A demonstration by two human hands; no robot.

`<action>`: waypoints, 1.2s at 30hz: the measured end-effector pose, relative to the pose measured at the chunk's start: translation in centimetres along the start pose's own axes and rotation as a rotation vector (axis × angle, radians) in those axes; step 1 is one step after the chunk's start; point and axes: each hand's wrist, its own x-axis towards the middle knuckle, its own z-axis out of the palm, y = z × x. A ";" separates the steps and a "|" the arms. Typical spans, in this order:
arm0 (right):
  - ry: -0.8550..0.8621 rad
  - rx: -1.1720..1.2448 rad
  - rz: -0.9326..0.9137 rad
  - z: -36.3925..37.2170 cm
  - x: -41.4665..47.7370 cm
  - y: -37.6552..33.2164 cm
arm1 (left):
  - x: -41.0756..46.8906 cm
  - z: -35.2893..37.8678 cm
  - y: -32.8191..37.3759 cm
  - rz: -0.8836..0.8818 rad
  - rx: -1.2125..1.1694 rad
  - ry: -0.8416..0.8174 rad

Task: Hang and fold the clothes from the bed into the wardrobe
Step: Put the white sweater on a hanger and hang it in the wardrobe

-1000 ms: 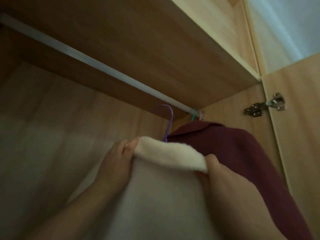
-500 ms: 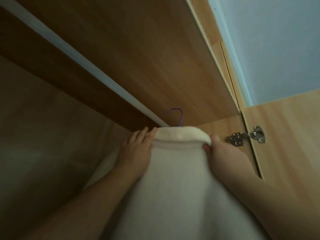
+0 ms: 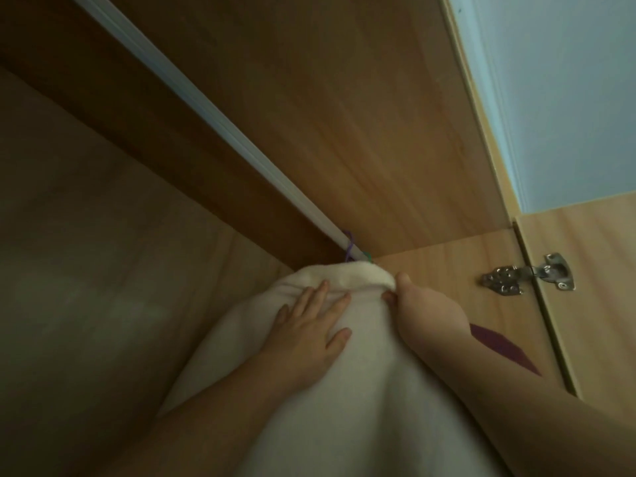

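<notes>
I count 2 garments up: the white garment (image 3: 344, 407) on its purple hanger (image 3: 349, 247) at the far right end of the rail (image 3: 206, 108), a maroon garment (image 3: 499, 349) apparently behind. The left hand (image 3: 309, 325) lies flat on the white one; the right hand (image 3: 409, 294) pinches its collar. What remains is out of view.

Rail (image 3: 220, 123) free leftward — white garment (image 3: 327, 425) crowds corner.

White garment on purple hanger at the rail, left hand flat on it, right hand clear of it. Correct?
No. The right hand is not clear: it pinches the collar edge of the white garment. The head view shows it. The hook of the purple hanger is at the rail, and the left hand lies flat on the fabric.
</notes>
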 end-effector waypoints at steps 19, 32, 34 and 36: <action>-0.268 -0.137 -0.026 -11.7 -20.1 0.8 | -14.1 -7.2 15.8 -0.008 -0.076 -0.078; -0.642 -0.222 0.545 -27.4 -61.8 15.6 | -37.4 -2.3 45.3 0.260 -0.317 -0.509; -0.693 -0.232 0.698 -31.9 -67.8 18.1 | -42.1 -1.5 52.0 0.283 -0.409 -0.686; -0.774 -0.276 0.825 -37.2 -73.4 20.6 | -46.7 -1.3 59.2 0.344 -0.495 -0.808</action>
